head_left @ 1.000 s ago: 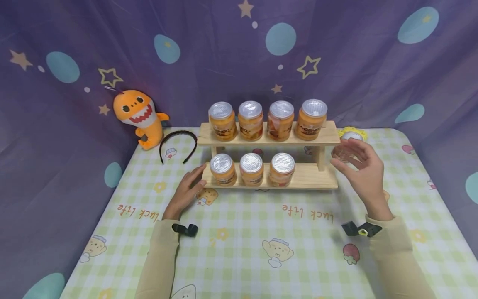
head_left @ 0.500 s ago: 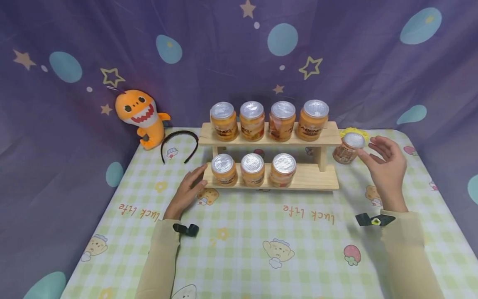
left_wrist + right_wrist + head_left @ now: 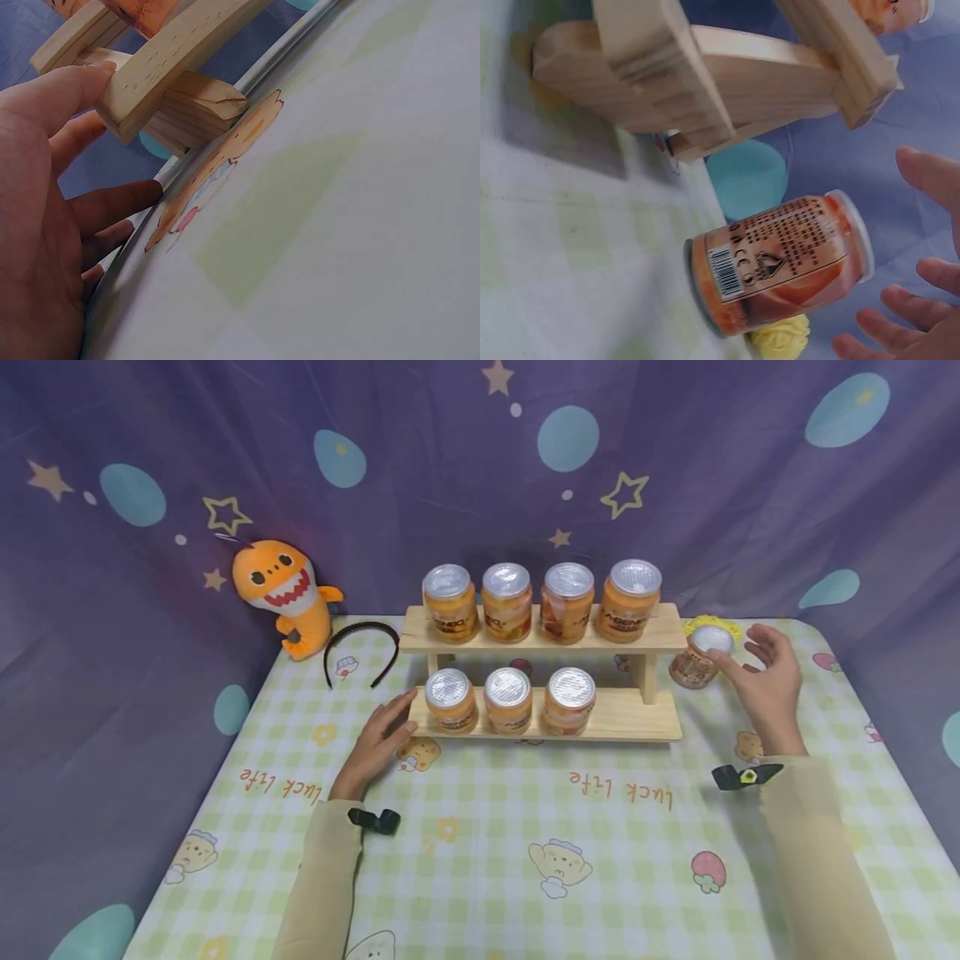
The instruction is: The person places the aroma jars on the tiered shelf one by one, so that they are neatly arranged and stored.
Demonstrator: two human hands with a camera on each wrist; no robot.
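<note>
A clear jar (image 3: 697, 660) with a silver lid, orange contents and a printed barcode label stands upright on the cloth, right of the two-tier wooden stand (image 3: 637, 718). My right hand (image 3: 767, 681) is beside this jar with its fingers spread; the right wrist view shows a gap between fingers and lid. At the stand's left end, my left hand (image 3: 375, 745) touches the lower board with thumb and fingertips, the fingers loosely extended. Similar jars stand in a row on the upper board (image 3: 517, 639), and three jars (image 3: 508, 700) sit on the lower board, towards its left.
An orange shark plush (image 3: 281, 597) leans at the back left, near a black headband (image 3: 360, 628). Something yellow and ruffled (image 3: 781, 337) lies behind the loose jar. A purple curtain (image 3: 480, 460) backs the checked tablecloth (image 3: 487, 860).
My right hand first covered the loose jar, moved away to the right, then came slightly back towards it. The jar appears to stay in place. My left hand remains at the stand's left end.
</note>
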